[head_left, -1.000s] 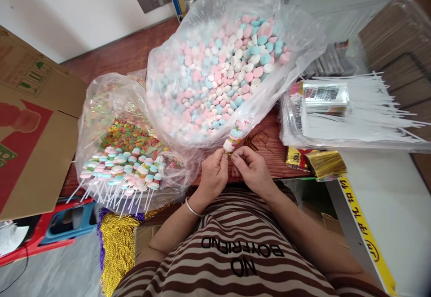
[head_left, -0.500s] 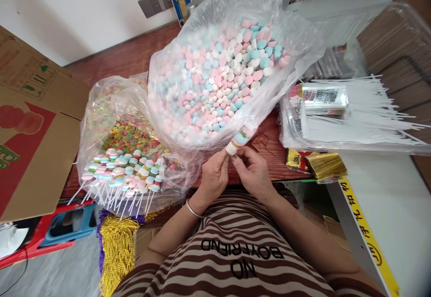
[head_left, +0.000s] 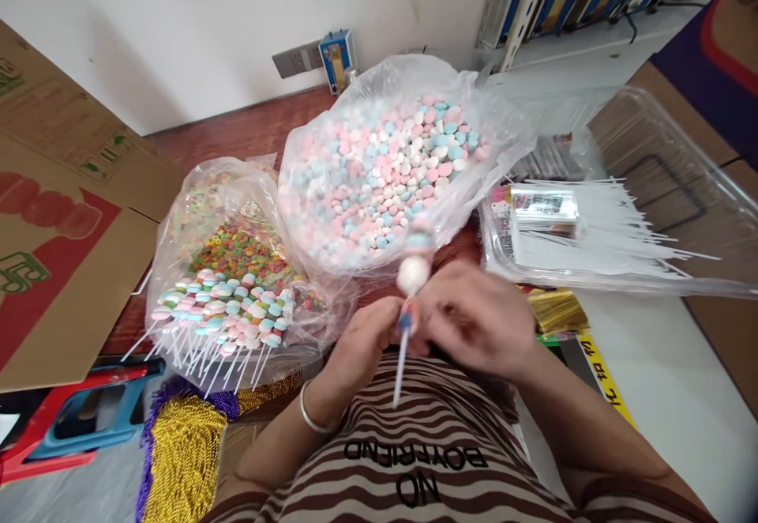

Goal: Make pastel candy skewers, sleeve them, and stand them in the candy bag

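Note:
A candy skewer [head_left: 413,274] on a white stick stands upright in front of me, with pale candies at its top, blurred. Clear wrapping seems to surround it, and a small orange and blue part [head_left: 407,317] sits at its neck. My left hand [head_left: 362,343] is closed in a pinch on the skewer at this neck. Against its other side, my right hand [head_left: 477,319] has curled fingers, smeared by motion; what they pinch is hidden. The bare lower stick [head_left: 400,373] points down toward my striped shirt.
Behind the hands lies a big clear bag of pastel candies [head_left: 384,183]. Finished-looking skewers [head_left: 230,310] rest at left on a bag of colourful rings [head_left: 240,250]. At right are a plastic box of white sticks [head_left: 609,231], gold twist ties [head_left: 557,310] and a cardboard box [head_left: 71,215] far left.
The skewer has tipped so its stick now shows below the hands, pointing toward me. My right hand has rolled over, its back facing up. The camera view has tilted upward.

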`<state>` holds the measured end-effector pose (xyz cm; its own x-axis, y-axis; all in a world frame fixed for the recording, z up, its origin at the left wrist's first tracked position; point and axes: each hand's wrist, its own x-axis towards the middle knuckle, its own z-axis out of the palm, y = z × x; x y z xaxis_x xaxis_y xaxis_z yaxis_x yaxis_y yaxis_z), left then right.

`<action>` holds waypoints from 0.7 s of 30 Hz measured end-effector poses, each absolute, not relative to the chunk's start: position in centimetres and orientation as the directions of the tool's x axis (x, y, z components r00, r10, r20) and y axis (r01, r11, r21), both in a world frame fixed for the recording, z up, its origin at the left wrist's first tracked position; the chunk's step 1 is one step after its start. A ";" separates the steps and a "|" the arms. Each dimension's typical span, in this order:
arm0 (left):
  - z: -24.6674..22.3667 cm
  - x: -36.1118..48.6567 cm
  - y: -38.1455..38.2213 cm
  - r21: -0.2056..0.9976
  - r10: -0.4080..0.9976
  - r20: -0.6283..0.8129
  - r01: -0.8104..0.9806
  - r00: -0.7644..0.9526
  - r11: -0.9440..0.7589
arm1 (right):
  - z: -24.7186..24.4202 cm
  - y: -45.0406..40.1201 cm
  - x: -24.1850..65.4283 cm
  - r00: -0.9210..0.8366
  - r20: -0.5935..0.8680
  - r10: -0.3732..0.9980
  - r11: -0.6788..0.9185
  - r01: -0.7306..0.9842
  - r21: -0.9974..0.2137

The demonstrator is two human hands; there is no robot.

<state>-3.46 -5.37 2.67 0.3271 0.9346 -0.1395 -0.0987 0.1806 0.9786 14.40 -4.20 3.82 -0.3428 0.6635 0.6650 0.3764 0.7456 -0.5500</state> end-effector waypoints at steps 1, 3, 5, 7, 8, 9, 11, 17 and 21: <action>2.8 -3.7 -5.2 0.949 0.927 -0.171 -0.198 0.335 0.247 | 3.6 -4.6 14.0 -0.472 0.638 0.608 0.793 0.328 -0.513; 3.0 -4.7 -4.9 0.915 0.960 -0.155 -0.332 0.235 0.229 | 2.7 -5.0 13.1 -0.596 0.540 0.594 0.778 0.257 -0.573; 2.7 -5.9 -5.1 0.937 0.974 -0.126 -0.300 0.187 0.179 | 1.7 -4.7 12.4 -0.525 0.422 0.739 0.601 0.229 -0.766; 1.9 -6.6 -5.6 0.982 0.961 -0.114 -0.115 0.251 0.147 | 1.4 -3.9 12.3 -0.418 0.282 0.864 0.367 0.137 -0.920; 1.3 -6.7 -5.8 0.993 0.949 -0.107 -0.026 0.296 0.119 | 1.5 -3.6 12.3 -0.404 0.244 0.882 0.297 0.073 -0.952; 0.7 -6.6 -5.8 0.994 0.939 -0.106 0.029 0.327 0.102 | 1.8 -3.4 12.4 -0.430 0.250 0.867 0.286 0.020 -0.958; -0.2 -6.2 -5.5 0.995 0.940 -0.090 0.076 0.328 0.069 | 2.3 -3.5 12.1 -0.550 0.331 0.766 0.392 -0.007 -0.920; -0.5 -8.0 -4.7 0.980 0.982 0.071 0.170 0.176 -0.101 | 0.9 -2.2 8.4 -0.578 0.061 0.814 0.214 0.200 -0.956; 0.0 -12.4 -6.7 0.853 0.987 0.113 0.498 0.116 -0.156 | 0.0 -1.9 4.8 -0.671 0.038 0.741 0.094 0.048 -0.994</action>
<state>-12.39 -6.74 0.00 0.1160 0.9868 0.1133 0.4984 -0.1565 0.8527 4.78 -1.89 -0.03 -0.6708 0.7406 0.0376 0.0479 0.0939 -0.9944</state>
